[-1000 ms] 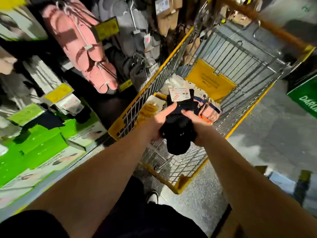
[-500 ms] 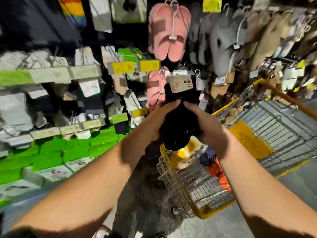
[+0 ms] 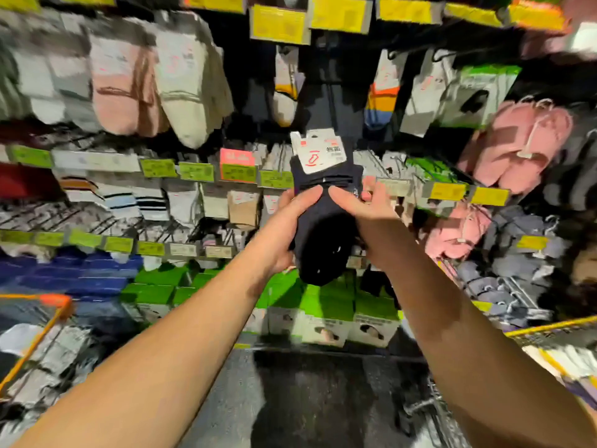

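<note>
Black socks (image 3: 323, 231), a bundled pack with a white card header (image 3: 318, 151), hang in the air before the sock rack (image 3: 97, 161), level with its middle rows. The left hand (image 3: 287, 227) and right hand (image 3: 365, 208) grip it from either side, thumbs pressed on the front, fingers curled behind. Both hold low, so the header may wobble, miss a hook (image 3: 436, 55), or knock neighbouring packs (image 3: 286, 92) loose.

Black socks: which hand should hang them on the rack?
Probably the right hand: its fingers grip the black socks high up, just under the white card. The left hand holds lower down, nearer the toe end.
</note>
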Motion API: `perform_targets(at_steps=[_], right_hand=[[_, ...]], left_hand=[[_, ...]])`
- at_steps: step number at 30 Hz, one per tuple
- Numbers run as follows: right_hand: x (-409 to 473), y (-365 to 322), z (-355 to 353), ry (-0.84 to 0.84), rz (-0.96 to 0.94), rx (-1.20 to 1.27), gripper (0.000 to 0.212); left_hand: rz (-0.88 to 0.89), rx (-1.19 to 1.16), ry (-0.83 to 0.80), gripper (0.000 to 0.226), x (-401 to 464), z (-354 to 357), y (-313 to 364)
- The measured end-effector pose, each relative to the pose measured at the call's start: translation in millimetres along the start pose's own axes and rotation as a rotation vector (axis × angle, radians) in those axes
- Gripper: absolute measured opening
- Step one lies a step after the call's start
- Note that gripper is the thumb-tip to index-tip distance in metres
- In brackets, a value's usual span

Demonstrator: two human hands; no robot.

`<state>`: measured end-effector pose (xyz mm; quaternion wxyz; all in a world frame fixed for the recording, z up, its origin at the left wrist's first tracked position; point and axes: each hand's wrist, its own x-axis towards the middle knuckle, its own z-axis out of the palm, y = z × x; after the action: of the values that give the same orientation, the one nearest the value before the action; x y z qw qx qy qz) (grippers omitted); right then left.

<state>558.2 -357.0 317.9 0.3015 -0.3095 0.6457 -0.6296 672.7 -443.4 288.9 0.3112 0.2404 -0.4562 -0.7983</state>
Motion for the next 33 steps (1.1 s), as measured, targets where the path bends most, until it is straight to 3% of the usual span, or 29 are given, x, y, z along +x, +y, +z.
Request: perform_targets(at_steps=[1,5,12,18,22,29,33], right_hand=[[4,0,22,0.009,-0.043,-0.042,0.082],[4,-18,98,-0.047,-0.096,-0.141,0.078],[-6,-50,168,-0.207,-0.062,-0.084,0.088],[-1,-72,196,-0.170,-0.088,-0.128,0.057],[5,-73,202,-0.135,-0.048,-0.070,0.051],[8,-74,189,-0.160,0.046,-0.021,0.047],[10,-76,173,-0.234,0.082,0.008,0.013]], left_hand=[[0.003,-0.003,0.042,0.066,-7,-19,14],[0.059,-0.007,0.112,0.053,-27,-79,58],[0.130,0.033,0.170,0.062,-38,-131,108],[0.181,0.191,0.196,0.104,-46,-142,138],[0.202,0.320,0.224,0.080,-44,-142,142],[0.219,0.660,0.294,0.072,-38,-127,136],[0.229,0.688,0.298,0.082,-29,-119,131]])
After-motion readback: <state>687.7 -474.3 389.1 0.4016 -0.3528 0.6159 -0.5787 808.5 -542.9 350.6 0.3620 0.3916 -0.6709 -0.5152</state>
